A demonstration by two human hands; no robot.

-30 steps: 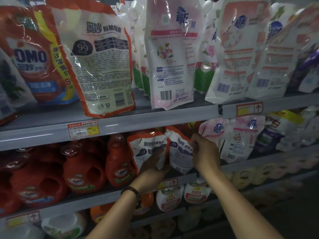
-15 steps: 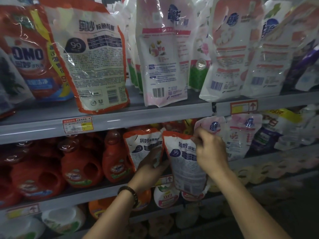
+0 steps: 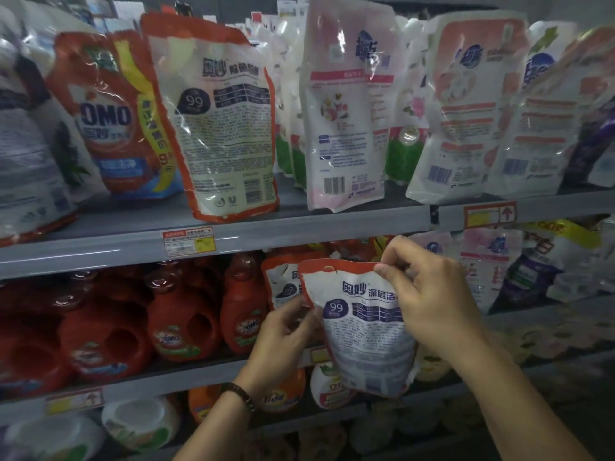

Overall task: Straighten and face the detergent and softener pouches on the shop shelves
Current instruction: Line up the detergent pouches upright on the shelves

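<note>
A person is standing at shop shelves stocked with laundry pouches and bottles; the right hand is pinching the top right corner of an orange-and-white pouch between thumb and curled fingers, and the left hand is gripping the pouch's left edge with bent fingers; a second ago this pouch was sitting tucked on the middle shelf beside a matching pouch, and over the last second it has been coming forward and out; it is now hanging clear of the shelf in front of it, tilted slightly, with its lower end dropping past the shelf lip; the side facing the viewer is carrying fine print and a dark badge reading 99, which looks like the back panel; so the pouch is probably being taken out to be turned, and facing it is still to be done, followed by setting it back upright next to its neighbour; to the left, orange bottles are standing in a row; on the upper shelf, a larger pouch is also showing its printed back, suggesting more turning ahead.
</note>
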